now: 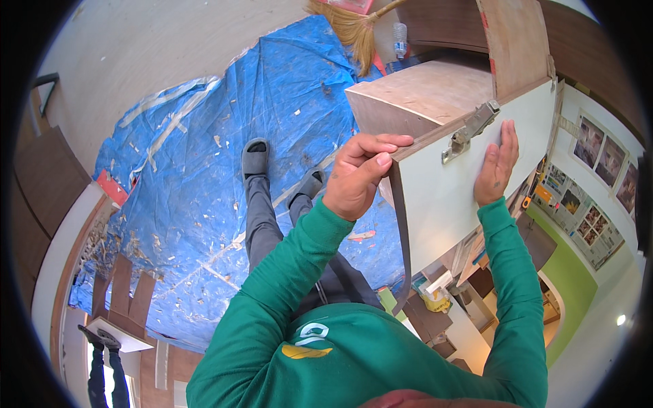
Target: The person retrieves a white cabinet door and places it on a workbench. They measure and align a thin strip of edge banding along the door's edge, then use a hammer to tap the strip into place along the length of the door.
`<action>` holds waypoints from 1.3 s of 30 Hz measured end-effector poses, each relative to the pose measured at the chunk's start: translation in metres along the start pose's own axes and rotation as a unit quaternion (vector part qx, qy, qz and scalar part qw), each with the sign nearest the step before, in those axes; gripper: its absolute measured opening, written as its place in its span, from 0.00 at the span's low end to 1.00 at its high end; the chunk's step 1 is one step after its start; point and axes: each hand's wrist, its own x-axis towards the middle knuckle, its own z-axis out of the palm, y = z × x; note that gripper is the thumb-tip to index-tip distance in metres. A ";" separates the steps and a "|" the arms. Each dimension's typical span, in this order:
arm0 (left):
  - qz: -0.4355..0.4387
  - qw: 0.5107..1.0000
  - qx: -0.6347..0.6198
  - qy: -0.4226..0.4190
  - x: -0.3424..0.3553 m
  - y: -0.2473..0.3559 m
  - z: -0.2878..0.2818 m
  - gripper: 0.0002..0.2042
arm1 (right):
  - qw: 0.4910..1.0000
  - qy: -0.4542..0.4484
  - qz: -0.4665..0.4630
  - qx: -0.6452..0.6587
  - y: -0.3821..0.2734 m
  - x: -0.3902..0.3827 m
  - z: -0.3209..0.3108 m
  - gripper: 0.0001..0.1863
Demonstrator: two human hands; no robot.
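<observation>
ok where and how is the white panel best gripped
The panel is probably best pinched across its thickness at the upper-left corner, coming from the left, where the left hand is. The thin edge is exposed there, while the broad flat face gives nothing to curl around. The metal hinge sits farther right along the upper edge, so stay clear of it.

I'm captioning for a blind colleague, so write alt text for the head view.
The left hand grasps a corner of a white panel with a metal hinge; the right hand rests against its face. A littered blue tarp lies underfoot.
</observation>
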 end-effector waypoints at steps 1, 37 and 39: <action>0.006 1.000 0.008 -0.002 0.000 0.000 0.000 0.06 | 1.000 0.000 0.000 -0.001 -0.001 0.000 0.000 0.27; 0.114 0.984 0.131 0.025 -0.004 -0.008 0.015 0.07 | 1.000 0.015 -0.015 -0.011 0.003 -0.001 -0.002 0.26; 0.126 0.976 0.174 0.036 -0.006 -0.005 0.018 0.08 | 1.000 0.022 -0.019 -0.010 0.006 -0.001 -0.001 0.26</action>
